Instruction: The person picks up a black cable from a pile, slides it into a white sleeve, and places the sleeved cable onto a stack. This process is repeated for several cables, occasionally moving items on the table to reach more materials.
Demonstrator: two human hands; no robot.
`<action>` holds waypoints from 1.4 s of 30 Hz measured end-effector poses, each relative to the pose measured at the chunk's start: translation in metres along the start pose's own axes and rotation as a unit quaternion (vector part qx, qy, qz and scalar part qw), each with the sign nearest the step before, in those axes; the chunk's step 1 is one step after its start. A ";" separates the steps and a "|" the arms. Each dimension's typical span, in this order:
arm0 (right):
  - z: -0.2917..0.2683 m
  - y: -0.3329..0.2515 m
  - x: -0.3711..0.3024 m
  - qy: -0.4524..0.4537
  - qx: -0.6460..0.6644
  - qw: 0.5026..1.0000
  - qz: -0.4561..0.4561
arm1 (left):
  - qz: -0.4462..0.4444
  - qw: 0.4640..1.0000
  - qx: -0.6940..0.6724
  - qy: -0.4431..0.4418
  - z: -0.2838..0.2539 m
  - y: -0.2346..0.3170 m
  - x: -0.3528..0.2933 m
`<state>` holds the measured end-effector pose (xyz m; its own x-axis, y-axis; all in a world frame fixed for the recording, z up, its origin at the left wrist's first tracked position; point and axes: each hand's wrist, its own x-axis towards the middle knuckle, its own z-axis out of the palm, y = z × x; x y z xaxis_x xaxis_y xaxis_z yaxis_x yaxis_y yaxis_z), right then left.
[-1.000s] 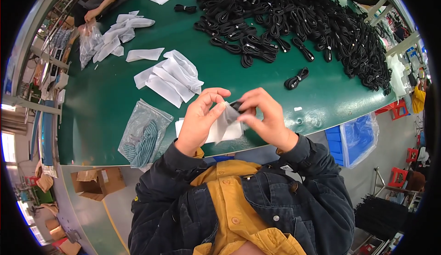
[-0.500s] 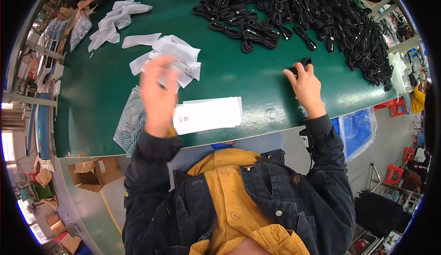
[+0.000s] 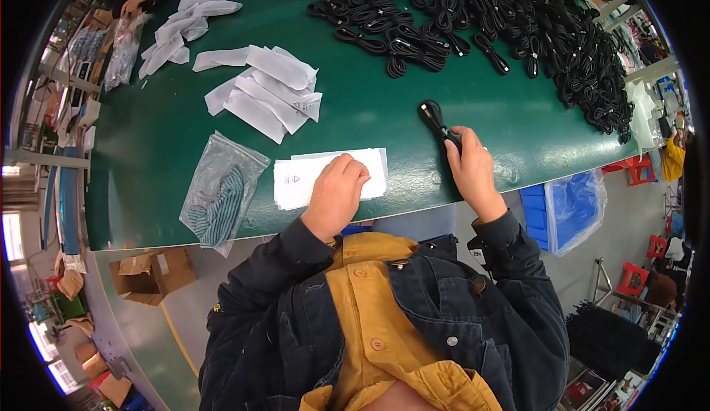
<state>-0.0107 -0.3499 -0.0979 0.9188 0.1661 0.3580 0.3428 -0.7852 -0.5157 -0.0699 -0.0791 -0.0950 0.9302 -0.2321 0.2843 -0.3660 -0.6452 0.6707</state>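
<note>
My left hand [image 3: 337, 198] rests on a stack of flat white pouches [image 3: 294, 183] near the table's front edge. Its fingers are bent and pressed together; whether they pinch a pouch is hidden. To the right, my right hand [image 3: 473, 168] is closed around the near part of a bundled black cable [image 3: 435, 118]. The cable's far end, with a connector, sticks out to the left of the fingers, just above the tabletop. Beyond the stack, on the left, used-looking white pouches [image 3: 270, 89] lie in an overlapping pile.
A big heap of black cables [image 3: 510, 11] covers the far right. At left lie a clear bag with striped gloves [image 3: 218, 200] and more white pouches [image 3: 177, 34]. Another person's hand [image 3: 135, 1] touches a clear bag [image 3: 123, 52]. A blue bin [image 3: 543, 215] stands below the right edge.
My left hand has moved right and nearer, from beside the white pile onto the stack. My right hand has come nearer and slightly left with the cable. The other person's clear bag has shifted.
</note>
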 end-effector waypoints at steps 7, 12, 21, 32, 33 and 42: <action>-0.003 -0.044 -0.017 -0.076 0.228 0.971 0.015 | -0.090 0.991 -0.101 0.009 -0.010 0.005 -0.001; -0.007 -0.047 -0.020 -0.071 0.142 0.974 -0.162 | -0.092 0.988 -0.116 0.046 -0.010 0.003 0.003; -0.047 0.027 0.042 0.156 0.368 0.883 0.245 | 0.006 1.000 -0.014 0.016 -0.017 0.002 -0.010; -0.119 0.119 0.074 0.165 0.397 0.853 0.295 | 0.043 0.999 0.011 -0.012 -0.015 0.002 -0.018; -0.114 0.114 0.076 0.156 0.403 0.852 0.295 | 0.039 0.999 0.010 -0.006 -0.016 0.003 -0.017; -0.057 -0.020 0.018 -0.167 0.346 0.901 0.200 | -0.108 0.984 -0.136 0.028 -0.020 0.004 -0.003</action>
<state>-0.0120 -0.3651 -0.0368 0.9640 0.2137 -0.1583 -0.0947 -0.2804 -0.9552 -0.0753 -0.0669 -0.0796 0.9869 -0.0662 0.1471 -0.1611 -0.4548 0.8759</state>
